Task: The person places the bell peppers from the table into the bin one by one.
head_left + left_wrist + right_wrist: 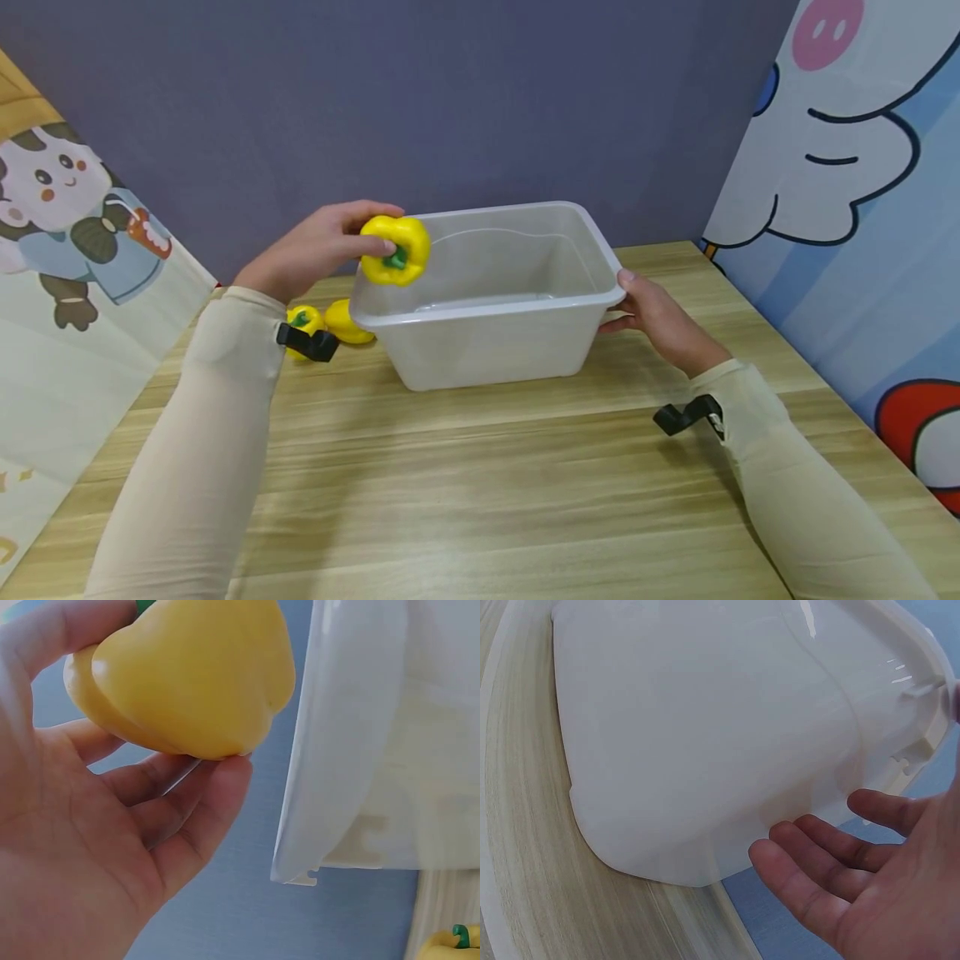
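Observation:
My left hand (pixel 315 246) grips a yellow bell pepper (pixel 395 250) with a green stem, held just above the left rim of a translucent white plastic bin (pixel 487 310). In the left wrist view the pepper (pixel 195 675) sits between my thumb and fingertips of that hand (pixel 97 847), close beside the bin's rim (pixel 330 750). My right hand (pixel 660 321) is at the bin's right end, thumb on the rim. In the right wrist view its fingers (pixel 817 862) lie relaxed and nearly straight next to the bin's wall (pixel 705 735). The bin's inside looks bare.
Two more yellow peppers (pixel 303 321) (pixel 347 322) lie on the wooden table (pixel 480 483) left of the bin, behind my left wrist; one pepper (pixel 450 945) shows in the left wrist view. A grey wall stands behind, with cartoon panels at both sides.

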Demonstrator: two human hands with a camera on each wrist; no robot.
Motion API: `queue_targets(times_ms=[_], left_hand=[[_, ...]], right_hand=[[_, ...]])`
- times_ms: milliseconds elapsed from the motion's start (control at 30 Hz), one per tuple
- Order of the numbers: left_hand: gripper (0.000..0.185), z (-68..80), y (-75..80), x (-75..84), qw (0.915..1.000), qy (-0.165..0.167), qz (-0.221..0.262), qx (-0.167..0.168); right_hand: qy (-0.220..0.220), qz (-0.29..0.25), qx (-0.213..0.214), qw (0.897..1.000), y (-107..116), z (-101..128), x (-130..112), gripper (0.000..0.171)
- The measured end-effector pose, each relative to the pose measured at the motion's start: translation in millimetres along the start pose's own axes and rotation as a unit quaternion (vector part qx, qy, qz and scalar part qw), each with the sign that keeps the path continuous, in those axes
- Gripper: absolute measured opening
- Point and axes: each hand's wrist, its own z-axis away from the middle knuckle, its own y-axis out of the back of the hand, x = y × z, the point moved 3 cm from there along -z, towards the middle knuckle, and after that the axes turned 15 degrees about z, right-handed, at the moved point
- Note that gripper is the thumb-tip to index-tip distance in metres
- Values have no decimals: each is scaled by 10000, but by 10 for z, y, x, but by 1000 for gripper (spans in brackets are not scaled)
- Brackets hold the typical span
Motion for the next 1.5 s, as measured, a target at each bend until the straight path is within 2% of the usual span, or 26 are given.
queue_targets(times_ms=[300, 700, 933, 1233, 1500], left_hand=[[59, -48, 26, 107, 9977, 132, -665, -7], [60, -142, -4, 187, 9973, 55, -720, -127], [60, -188, -1, 218, 9982, 142, -572, -130], [57, -285, -54, 234, 9971, 99, -727, -216], [58, -339, -95, 245, 9962, 320, -755, -281]], right_hand=[[24, 43, -45, 10000, 5, 10, -12, 64], [36, -4, -32, 10000, 10, 13, 1, 59], [86, 5, -35, 10000, 17, 11, 1, 62], [39, 35, -47, 10000, 29, 18, 20, 66], [3, 34, 6, 10000, 31, 15, 15, 69]])
